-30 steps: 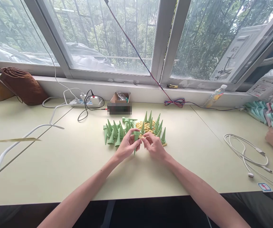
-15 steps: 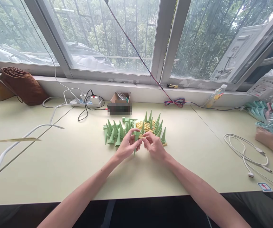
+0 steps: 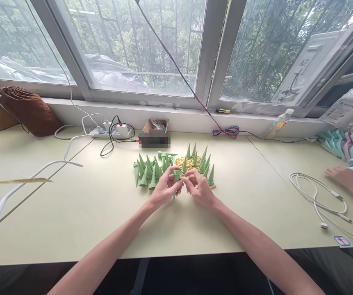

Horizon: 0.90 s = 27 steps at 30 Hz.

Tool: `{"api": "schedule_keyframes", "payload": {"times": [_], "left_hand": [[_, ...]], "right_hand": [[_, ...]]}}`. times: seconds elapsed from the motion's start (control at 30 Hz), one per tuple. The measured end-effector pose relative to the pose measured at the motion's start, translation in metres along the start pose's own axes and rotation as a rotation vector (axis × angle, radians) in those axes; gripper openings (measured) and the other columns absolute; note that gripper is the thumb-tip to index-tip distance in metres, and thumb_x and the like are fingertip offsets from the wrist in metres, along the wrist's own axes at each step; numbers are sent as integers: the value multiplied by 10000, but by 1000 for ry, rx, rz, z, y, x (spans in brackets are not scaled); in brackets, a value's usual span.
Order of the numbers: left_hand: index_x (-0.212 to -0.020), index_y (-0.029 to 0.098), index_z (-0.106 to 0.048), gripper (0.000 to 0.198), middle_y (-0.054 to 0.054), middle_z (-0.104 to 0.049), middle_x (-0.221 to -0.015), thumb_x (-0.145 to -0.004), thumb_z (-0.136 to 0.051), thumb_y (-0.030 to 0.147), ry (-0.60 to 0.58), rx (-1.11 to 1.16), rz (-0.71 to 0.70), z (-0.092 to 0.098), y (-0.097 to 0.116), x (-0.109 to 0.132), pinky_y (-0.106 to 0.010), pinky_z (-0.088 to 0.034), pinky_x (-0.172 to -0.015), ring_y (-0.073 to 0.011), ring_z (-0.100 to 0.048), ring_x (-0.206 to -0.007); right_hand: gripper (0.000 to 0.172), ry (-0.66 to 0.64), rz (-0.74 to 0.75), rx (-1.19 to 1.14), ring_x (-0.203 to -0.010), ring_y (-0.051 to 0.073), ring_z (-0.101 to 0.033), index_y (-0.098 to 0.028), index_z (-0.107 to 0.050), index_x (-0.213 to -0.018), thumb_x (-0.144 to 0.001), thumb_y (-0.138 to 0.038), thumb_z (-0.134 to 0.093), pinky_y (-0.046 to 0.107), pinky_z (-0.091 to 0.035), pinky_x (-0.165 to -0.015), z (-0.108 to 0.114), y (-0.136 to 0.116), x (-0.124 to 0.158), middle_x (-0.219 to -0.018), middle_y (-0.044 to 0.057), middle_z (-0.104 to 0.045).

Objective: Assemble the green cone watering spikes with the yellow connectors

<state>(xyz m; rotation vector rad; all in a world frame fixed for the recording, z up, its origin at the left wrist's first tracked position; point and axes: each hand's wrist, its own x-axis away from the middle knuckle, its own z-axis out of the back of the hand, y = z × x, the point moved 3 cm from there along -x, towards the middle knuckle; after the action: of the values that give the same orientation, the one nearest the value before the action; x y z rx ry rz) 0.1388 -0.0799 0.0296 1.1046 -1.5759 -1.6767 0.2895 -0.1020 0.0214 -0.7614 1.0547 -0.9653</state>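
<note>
My left hand (image 3: 165, 188) is closed around a green plastic plant watering spike (image 3: 176, 175), held with its wide end up and its point down. Close against it, my right hand (image 3: 199, 189) pinches a small yellow-tan peg (image 3: 183, 177) at the wide end of the spike. Whether the peg sits inside the spike I cannot tell. Behind my hands lies a pile of similar yellow-tan pegs (image 3: 189, 162). Several green spikes stand on their wide ends around that pile, and more spikes (image 3: 148, 170) are clustered on the left, some upright, some lying.
A co-worker's hand (image 3: 342, 177) rests at the right by teal and pink clips (image 3: 345, 143). A white cable (image 3: 313, 192) lies coiled on the table (image 3: 80, 217). Along the back are a power strip (image 3: 98, 132), a small cardboard box (image 3: 147, 126) and a bottle (image 3: 279, 123).
My hands, the spike and the peg look nearly unchanged. At the right, the co-worker's hand has moved slightly left and away from a teal clip item.
</note>
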Motion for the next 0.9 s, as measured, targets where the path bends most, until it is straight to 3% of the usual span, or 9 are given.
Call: {"api": "schedule_keyframes", "payload": {"times": [0.27,0.47,0.9], "left_hand": [[-1203,220,-451,407,47,-547,-652,-882,-641,383,0,-5,0,0,1,0,-221,-449,-507,-101,-542,-535],[-1199,219,-450,414,31,-572,-693,-873,-651,380,3,22,-2,0,2,0,-215,-443,-502,-102,-546,-557],[-1207,220,-445,412,45,-555,-659,-883,-638,384,0,-34,6,0,5,1,-228,-448,-520,-101,-542,-538]], "right_hand": [[234,-2,-18,4,-478,119,-506,-202,-503,-956,-983,-429,-449,233,-399,-495,0,1,-1,-570,-47,-546],[253,-4,-3,17,-489,130,-525,-200,-491,-1038,-964,-442,-488,246,-421,-509,0,2,-1,-598,-36,-581],[279,-12,-12,8,-473,122,-506,-203,-526,-909,-982,-459,-444,234,-392,-489,1,-1,-1,-545,-44,-533]]}}
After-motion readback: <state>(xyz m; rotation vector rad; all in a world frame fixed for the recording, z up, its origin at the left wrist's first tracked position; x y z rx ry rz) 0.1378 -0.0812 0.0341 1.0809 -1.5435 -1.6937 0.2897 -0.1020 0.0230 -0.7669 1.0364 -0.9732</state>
